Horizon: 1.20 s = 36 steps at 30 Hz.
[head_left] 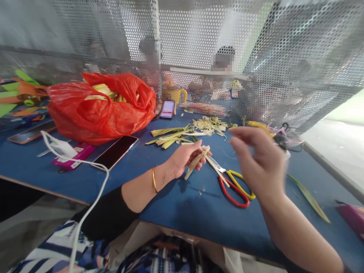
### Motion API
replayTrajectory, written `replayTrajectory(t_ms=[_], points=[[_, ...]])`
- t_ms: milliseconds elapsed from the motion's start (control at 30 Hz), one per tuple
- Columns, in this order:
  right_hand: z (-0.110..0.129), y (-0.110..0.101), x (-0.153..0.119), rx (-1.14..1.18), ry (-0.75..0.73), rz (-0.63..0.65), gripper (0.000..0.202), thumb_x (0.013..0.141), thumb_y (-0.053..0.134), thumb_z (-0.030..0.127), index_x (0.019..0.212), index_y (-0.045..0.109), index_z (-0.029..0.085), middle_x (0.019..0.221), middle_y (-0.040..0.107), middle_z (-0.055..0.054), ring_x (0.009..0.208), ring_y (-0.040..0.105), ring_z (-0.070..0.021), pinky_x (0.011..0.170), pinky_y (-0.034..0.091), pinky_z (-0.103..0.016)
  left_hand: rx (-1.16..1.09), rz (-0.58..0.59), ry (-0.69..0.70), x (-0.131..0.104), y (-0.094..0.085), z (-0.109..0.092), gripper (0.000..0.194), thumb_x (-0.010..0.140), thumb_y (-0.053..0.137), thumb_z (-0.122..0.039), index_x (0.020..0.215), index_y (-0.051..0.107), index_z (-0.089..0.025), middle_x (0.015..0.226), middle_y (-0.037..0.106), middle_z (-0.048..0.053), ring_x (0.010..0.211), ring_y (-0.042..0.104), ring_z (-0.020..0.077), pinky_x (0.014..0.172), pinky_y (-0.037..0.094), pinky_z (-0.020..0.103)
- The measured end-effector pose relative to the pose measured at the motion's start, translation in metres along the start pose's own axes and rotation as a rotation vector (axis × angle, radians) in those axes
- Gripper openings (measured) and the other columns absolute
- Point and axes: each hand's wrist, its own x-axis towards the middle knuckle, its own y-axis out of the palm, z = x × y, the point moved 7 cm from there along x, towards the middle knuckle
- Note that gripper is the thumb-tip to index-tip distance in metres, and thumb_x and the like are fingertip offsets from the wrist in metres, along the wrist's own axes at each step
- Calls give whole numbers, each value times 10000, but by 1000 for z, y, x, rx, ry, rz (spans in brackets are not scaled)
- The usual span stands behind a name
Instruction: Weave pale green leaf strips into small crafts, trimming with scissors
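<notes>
My left hand (pixel 189 157) is closed on a pale, folded leaf strip (pixel 194 165), pinched between thumb and fingers, with narrow ends hanging down. Raised at the right, my right hand (pixel 260 163) is blurred by motion. Its thumb and forefinger tips are close together, and anything between them is too small to make out. Scissors (pixel 234 193) with one red and one yellow handle lie on the table between my hands, partly behind the leaf. Beyond my left hand lie yellow-green leaf strips (pixel 167 138) and a heap of pale cut scraps (pixel 209 125).
A red plastic bag (pixel 99 113) of leaves stands at the left. Near it are a phone (pixel 116 152), a magenta box (pixel 73 157) and a white cable (pixel 98 197). A perforated metal screen (pixel 196 45) borders the back, with people behind it. One long leaf (pixel 309 198) lies at the right.
</notes>
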Motion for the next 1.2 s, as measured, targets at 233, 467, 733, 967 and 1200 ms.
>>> replayTrajectory(t_ms=[233, 467, 733, 967, 1200], points=[[-58, 75, -23, 118, 374, 571, 410, 839, 545, 527, 625, 620, 186, 571, 585, 6, 560, 484, -129, 559, 360, -265, 106, -198, 79, 1, -11, -5, 248, 707, 794, -288, 628, 618, -132, 540, 568, -30, 426, 501, 53, 449, 398, 186], [-59, 72, -23, 87, 376, 523, 408, 849, 535, 491, 577, 593, 193, 545, 569, 12, 543, 474, -128, 553, 352, -264, 235, -296, 145, 1, -14, -4, 170, 756, 748, -241, 664, 649, -137, 531, 578, -28, 413, 488, 58, 440, 411, 191], [-49, 55, -12, -25, 176, 254, 216, 827, 596, 378, 759, 715, 211, 838, 679, -56, 806, 597, -193, 701, 441, -307, 467, -71, 120, -3, 8, -1, 300, 840, 601, -174, 541, 609, -155, 490, 571, -12, 405, 482, 63, 441, 379, 189], [-68, 84, -33, 493, 588, 404, 261, 720, 693, 441, 675, 631, 191, 554, 583, 18, 491, 518, -129, 501, 392, -279, 554, 34, 49, -3, 16, 10, 264, 795, 620, -191, 533, 622, -156, 483, 566, -14, 388, 452, 64, 432, 365, 197], [-73, 83, -32, 714, 713, 310, 309, 626, 788, 423, 658, 594, 185, 559, 553, 38, 498, 466, -97, 466, 341, -246, 473, 86, -79, -5, 14, 19, 176, 784, 651, -211, 631, 704, -143, 506, 612, -1, 384, 459, 60, 424, 372, 192]])
